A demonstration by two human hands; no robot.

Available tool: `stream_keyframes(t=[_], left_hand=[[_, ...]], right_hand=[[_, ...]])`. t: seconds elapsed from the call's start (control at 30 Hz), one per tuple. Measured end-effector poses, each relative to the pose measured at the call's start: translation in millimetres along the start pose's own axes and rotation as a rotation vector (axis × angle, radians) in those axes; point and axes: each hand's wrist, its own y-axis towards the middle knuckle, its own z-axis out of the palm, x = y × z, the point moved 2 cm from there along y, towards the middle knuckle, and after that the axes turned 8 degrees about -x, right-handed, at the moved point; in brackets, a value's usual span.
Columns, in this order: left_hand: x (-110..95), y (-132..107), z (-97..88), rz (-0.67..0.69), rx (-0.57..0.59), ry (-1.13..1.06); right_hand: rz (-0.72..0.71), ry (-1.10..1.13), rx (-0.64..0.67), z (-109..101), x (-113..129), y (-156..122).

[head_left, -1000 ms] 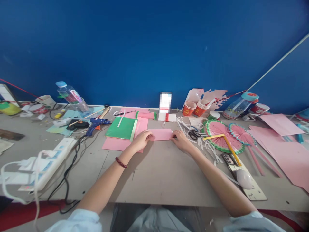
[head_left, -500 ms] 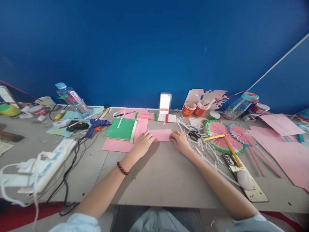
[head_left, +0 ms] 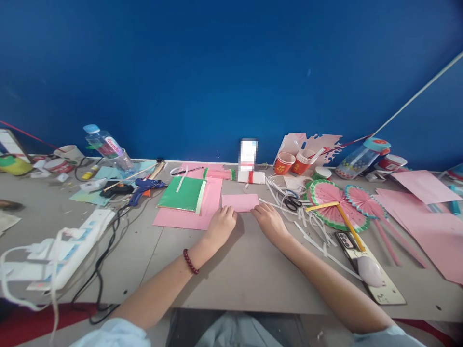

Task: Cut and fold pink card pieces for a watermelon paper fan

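A small folded pink paper (head_left: 240, 202) lies flat on the grey table (head_left: 238, 270) in front of me. My left hand (head_left: 222, 226) rests at its near left corner, fingers curled and pressing on the paper's edge. My right hand (head_left: 269, 221) sits at the near right corner with its fingertips on the paper. A dark bead bracelet (head_left: 190, 261) circles my left wrist. A larger pink sheet (head_left: 190, 217) and a green sheet (head_left: 182, 193) lie just left of the small paper.
Black scissors (head_left: 290, 203) and white paper strips lie right of my right hand. Watermelon paper fans (head_left: 338, 202), red paper cups (head_left: 292, 163), a phone (head_left: 346, 239) and pink sheets fill the right. A blue glue gun (head_left: 143, 187), a power strip (head_left: 68, 250), cables and a bottle (head_left: 106, 145) crowd the left.
Both hands slid a little toward me along the small pink paper, from its sides to its near corners. The paper stays in place.
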Motion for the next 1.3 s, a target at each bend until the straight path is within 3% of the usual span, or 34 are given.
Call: stream_keyframes(t=[0.4, 0.73, 1.3], left_hand=[[-4.9, -4.6, 5.9, -0.049, -0.014, -0.081], [-14.2, -5.3, 3.4, -0.017, -0.037, -0.037], [-20.8, -4.2, -2.7, -0.053, -0.062, -0.066]], right_hand=[[0.155, -0.042, 0.031, -4.6, 28.4, -10.6], [0.169, -0.084, -0.041, 3.7, 37.3, -15.5], [0.186, -0.096, 0.018, -0.6, 42.7, -11.9]])
